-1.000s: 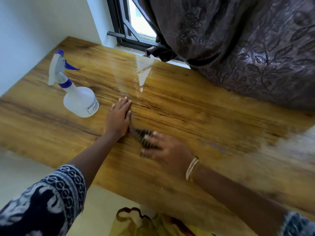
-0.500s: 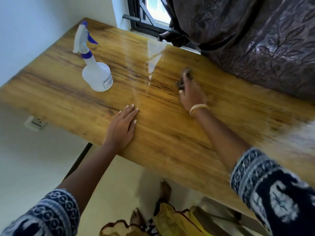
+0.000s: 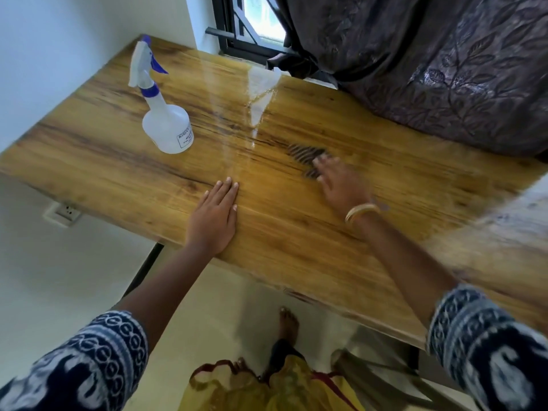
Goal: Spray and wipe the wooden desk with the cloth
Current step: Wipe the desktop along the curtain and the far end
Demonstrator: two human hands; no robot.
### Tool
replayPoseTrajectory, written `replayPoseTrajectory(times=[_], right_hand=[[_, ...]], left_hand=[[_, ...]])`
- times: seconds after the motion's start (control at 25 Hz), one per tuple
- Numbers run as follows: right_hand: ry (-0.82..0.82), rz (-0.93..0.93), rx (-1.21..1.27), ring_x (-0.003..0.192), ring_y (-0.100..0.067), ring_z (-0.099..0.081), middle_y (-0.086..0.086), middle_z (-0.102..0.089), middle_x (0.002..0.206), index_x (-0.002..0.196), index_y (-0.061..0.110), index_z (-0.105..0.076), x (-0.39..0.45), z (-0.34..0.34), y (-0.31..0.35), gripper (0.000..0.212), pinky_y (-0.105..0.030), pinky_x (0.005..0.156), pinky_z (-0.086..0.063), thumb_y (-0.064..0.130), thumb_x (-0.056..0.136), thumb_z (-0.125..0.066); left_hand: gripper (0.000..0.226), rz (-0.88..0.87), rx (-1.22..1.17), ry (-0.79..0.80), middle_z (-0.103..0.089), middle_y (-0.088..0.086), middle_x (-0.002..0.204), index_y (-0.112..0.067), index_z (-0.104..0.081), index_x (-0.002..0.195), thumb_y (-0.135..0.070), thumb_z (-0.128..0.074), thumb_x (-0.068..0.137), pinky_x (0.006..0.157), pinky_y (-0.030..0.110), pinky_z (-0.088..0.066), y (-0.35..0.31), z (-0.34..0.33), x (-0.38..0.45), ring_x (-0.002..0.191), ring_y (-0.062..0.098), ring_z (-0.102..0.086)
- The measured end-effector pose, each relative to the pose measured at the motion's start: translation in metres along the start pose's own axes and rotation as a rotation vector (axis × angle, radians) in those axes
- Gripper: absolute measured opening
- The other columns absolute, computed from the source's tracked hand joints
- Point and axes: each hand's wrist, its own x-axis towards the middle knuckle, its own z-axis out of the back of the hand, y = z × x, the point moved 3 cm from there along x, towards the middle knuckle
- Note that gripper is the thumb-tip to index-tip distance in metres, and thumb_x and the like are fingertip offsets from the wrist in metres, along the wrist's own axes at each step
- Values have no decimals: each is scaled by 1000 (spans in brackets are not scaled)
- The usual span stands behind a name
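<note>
Left hand point(image 3: 214, 216) lies flat, fingers straight and together, palm down on the wooden desk point(image 3: 118, 161) near its front edge, holding nothing. Right hand point(image 3: 341, 185) is blurred; fingers extended, pressing a dark striped cloth point(image 3: 304, 152) against the desk near its middle. Spray bottle point(image 3: 161, 114) stands upright on the desk's left part, apart from both hands. Dark curtain point(image 3: 430, 69) hangs over the far right edge.
</note>
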Motion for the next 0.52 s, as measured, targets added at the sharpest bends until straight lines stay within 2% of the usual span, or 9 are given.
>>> replayPoseTrajectory(times=[0.12, 0.2, 0.28, 0.4, 0.52], right_hand=[[-2, -358, 11, 143, -27, -30, -6, -31, 157, 149, 16, -37, 19, 6, -56, 48, -38, 117, -25, 26, 102, -39], [-41, -397, -27, 141, -31, -31, -8, -32, 156, 149, 14, -37, 18, 2, -27, 49, -40, 116, -25, 26, 102, -38], [-55, -279, -55, 140, -31, -34, -7, -37, 154, 148, 14, -37, -1, -7, 30, 49, -41, 113, -28, 27, 100, -39], [-73, -21, -36, 134, -30, -45, -3, -49, 146, 141, 18, -47, -64, -31, 127, 49, -41, 102, -44, 27, 93, -50], [7, 134, 81, 132, -28, -47, -1, -51, 145, 138, 20, -51, -107, -36, 170, 45, -40, 102, -44, 27, 94, -52]], left_hand=[[49, 0, -26, -29, -27, 0, 159, -17, -32, 151, -23, -37, 103, 120, 35, -17, 1, 1, 1, 148, 15, -19], [48, 7, -49, -38, -30, -1, 158, -18, -35, 150, -22, -38, 102, 120, 35, -19, 2, 2, 3, 148, 15, -22], [48, 8, -53, -34, -31, -1, 157, -18, -36, 150, -22, -38, 102, 120, 35, -19, 2, 2, 4, 148, 14, -22], [48, 2, -58, -32, -30, 0, 158, -17, -36, 150, -23, -37, 102, 119, 36, -19, 3, 1, 4, 148, 15, -22], [48, -13, -53, -21, -31, 2, 157, -15, -36, 149, -21, -37, 101, 118, 39, -20, 1, 2, 2, 147, 18, -23]])
